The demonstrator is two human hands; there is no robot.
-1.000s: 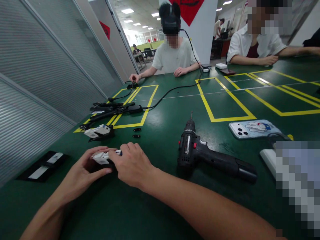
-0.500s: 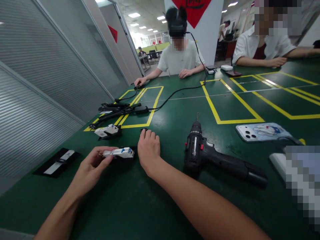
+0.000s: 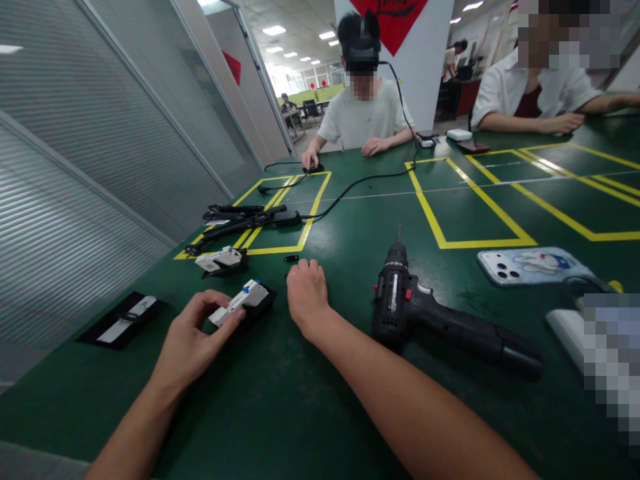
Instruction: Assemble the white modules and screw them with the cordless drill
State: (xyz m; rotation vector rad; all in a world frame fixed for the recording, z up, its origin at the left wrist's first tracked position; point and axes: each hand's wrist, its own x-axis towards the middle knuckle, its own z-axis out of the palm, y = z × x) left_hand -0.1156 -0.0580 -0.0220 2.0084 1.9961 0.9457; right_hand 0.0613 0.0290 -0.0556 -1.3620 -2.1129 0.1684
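Between its thumb and fingers, my left hand (image 3: 193,337) holds a white plastic piece with blue bits (image 3: 245,298), mounted on a black base. It is tilted, low over the table or resting on it. My right hand (image 3: 307,293) is to its right on the tabletop, fingers curled down; whatever they pinch is hidden from me. Just beyond those fingertips lies a small black oval part (image 3: 291,258). A similar white-and-black piece (image 3: 220,260) sits behind the held one. At far left lies a flat black sheet with a white strip (image 3: 120,320).
A black cordless drill (image 3: 393,293) lies right of my right arm, bit pointing away. Farther right are a phone (image 3: 537,265) and a white object (image 3: 567,333). Black rods and cable (image 3: 250,223) lie at back left. A person with a headset (image 3: 370,113) sits opposite; another sits at right.
My left hand has turned the white piece so its far end points up and right. My right hand has shifted slightly, uncovering the small black oval. The opposite person's hand moved right.
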